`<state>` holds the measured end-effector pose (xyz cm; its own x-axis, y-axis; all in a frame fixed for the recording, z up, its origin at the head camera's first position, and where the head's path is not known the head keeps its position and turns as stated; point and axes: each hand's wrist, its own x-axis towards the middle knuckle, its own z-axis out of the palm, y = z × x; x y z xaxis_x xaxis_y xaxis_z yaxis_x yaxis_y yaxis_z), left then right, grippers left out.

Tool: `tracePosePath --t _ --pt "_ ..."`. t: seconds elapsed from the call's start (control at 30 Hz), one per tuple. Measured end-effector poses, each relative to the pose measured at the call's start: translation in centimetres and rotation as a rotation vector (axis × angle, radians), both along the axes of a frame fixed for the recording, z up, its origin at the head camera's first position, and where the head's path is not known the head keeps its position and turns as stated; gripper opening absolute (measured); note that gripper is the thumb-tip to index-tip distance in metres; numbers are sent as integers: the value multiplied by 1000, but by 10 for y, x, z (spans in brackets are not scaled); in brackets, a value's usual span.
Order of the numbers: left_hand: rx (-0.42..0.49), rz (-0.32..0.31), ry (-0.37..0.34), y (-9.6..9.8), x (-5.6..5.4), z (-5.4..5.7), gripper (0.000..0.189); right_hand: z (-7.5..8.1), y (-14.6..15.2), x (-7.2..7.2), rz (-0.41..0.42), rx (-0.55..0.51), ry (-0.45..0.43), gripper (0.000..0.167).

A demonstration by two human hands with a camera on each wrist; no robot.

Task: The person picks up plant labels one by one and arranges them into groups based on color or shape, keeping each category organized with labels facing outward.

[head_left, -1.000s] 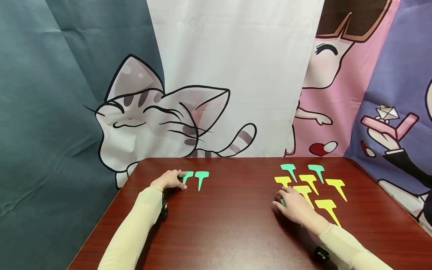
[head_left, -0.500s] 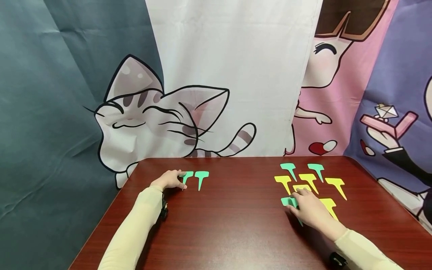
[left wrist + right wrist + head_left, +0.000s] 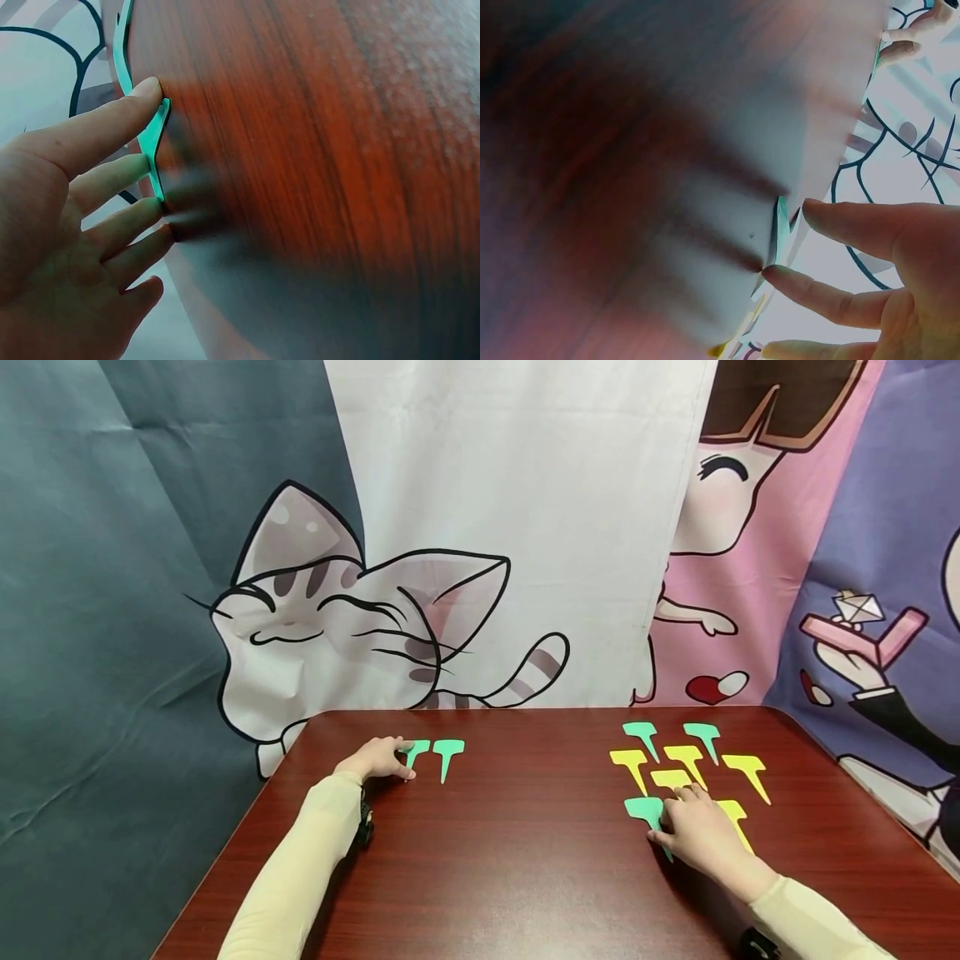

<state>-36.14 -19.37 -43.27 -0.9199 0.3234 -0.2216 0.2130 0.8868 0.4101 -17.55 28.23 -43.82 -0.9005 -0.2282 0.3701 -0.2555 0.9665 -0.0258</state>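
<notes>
In the head view, my left hand point(image 3: 381, 759) rests at the far left of the table, fingers and thumb around a flat green T-shaped plant label point(image 3: 417, 749). The left wrist view shows its thumb and fingertips touching that label point(image 3: 154, 142), fingers fairly straight. Just right of it lies a second green plant label point(image 3: 448, 752). My right hand point(image 3: 701, 833) reaches over the right group, thumb and fingertips beside a green plant label point(image 3: 643, 810) flat on the table. In the right wrist view, this label point(image 3: 781, 232) sits between thumb and forefinger, which stand apart.
Several yellow plant labels, such as one at the right point(image 3: 747, 768), lie around my right hand, one partly under its fingers point(image 3: 670, 778). Two green labels point(image 3: 641, 732) lie behind them. A printed curtain point(image 3: 525, 485) hangs behind the dark red wooden table point(image 3: 525, 843).
My right hand has shifted right and toward me, uncovering the head of the green plant label, which lies flat. The left hand has stayed put at its label.
</notes>
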Motion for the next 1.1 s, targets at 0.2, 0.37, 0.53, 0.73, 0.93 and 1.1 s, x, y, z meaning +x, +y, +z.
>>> tracePosePath --t 0.2,0.37,0.53,0.73,0.93,1.1 --pt "3 6 -5 0 0 0 71 1 -2 -5 -78 -12 -82 39" --pt "0 2 0 1 -1 0 71 0 -5 -7 -116 -17 -113 38" --pt "5 -3 3 2 0 1 70 1 -8 -7 -173 -37 -127 40" --pt "2 -2 2 1 1 1 70 5 -10 -7 -217 -57 -188 40" --pt "4 4 -4 0 1 0 70 6 -11 -8 -239 -64 -212 37" --pt "-1 2 -5 1 0 0 70 7 -11 -8 -253 -72 -222 36"
